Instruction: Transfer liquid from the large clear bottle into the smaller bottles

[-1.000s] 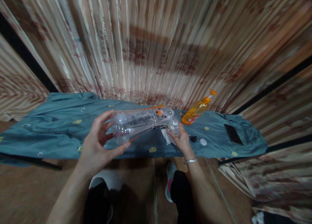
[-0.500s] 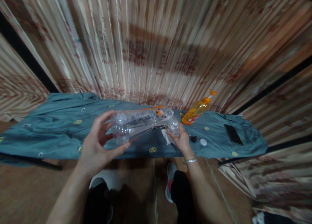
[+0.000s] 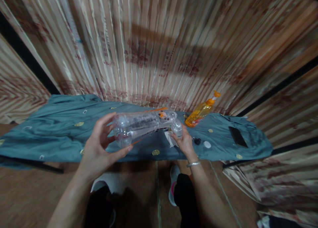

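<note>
A clear plastic bottle (image 3: 146, 123) with dark print, an orange picture and orange edging lies sideways above the cloth, its wide base to the left. My left hand (image 3: 100, 147) is wrapped round that base, thumb below and fingers above. Near the bottle's narrow right end, my right hand (image 3: 185, 141) pinches a small, rounded piece of clear plastic (image 3: 177, 127). Whether this piece touches the bottle or belongs to it, I cannot tell. Just under it shows a crumpled white tissue (image 3: 170, 140), partly hidden by my right fingers.
A teal patterned cloth (image 3: 62, 122) covers the narrow table. On its right part are an orange pump bottle (image 3: 200, 113), a small black object (image 3: 197, 141), a white disc (image 3: 207, 144) and a dark phone-like slab (image 3: 238, 136). A striped curtain (image 3: 154, 49) hangs behind.
</note>
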### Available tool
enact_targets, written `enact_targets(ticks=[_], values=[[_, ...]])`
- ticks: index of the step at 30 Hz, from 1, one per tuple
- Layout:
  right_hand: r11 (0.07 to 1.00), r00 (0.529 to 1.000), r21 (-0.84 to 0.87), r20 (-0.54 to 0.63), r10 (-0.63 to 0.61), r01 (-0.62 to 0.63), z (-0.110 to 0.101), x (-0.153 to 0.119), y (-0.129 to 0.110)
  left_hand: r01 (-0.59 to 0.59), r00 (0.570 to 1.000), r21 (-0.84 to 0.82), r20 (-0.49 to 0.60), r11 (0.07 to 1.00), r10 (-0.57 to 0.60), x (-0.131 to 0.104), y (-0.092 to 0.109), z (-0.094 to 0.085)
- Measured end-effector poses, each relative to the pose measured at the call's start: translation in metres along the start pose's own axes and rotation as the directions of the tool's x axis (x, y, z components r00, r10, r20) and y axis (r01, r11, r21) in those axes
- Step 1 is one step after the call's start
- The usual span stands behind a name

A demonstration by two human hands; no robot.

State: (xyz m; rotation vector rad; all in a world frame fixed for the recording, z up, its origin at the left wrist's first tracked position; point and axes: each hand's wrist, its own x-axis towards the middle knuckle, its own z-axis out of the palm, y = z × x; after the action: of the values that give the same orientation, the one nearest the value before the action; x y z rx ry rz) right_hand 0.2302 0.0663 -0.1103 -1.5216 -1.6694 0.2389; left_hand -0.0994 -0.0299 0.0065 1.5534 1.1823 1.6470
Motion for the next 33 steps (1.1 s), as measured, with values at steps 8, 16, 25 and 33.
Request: enact_targets(ticks=[8, 16, 25, 33], values=[[1.0, 1.0, -0.023, 0.002, -0.021, 0.021, 0.0005, -0.0006, 0.0032, -0.002, 1.0, 0.004, 0.023, 1.0, 0.001, 0.0005, 0.0014, -0.0005], [1.0, 1.0, -0.001, 0.021, 0.003, -0.003, -0.001, -0.0011, -0.0011, 0.014, 1.0, 0.02, 0.018, 1.0, -0.014, 0.0009, 0.0028, -0.0001], [1.0, 1.0, -0.014, 0.027, -0.011, 0.011, -0.0016, -0.0007, 0.002, 0.025, 1.0, -0.009, 0.014, 1.0, -0.025, 0.0003, 0.0029, 0.0002], [0.999, 1.0, -0.039, 0.017, -0.024, 0.024, 0.0007, -0.0002, 0.0045, 0.024, 1.0, -0.02, 0.003, 0.999, -0.024, 0.0006, 0.0048, 0.0011]])
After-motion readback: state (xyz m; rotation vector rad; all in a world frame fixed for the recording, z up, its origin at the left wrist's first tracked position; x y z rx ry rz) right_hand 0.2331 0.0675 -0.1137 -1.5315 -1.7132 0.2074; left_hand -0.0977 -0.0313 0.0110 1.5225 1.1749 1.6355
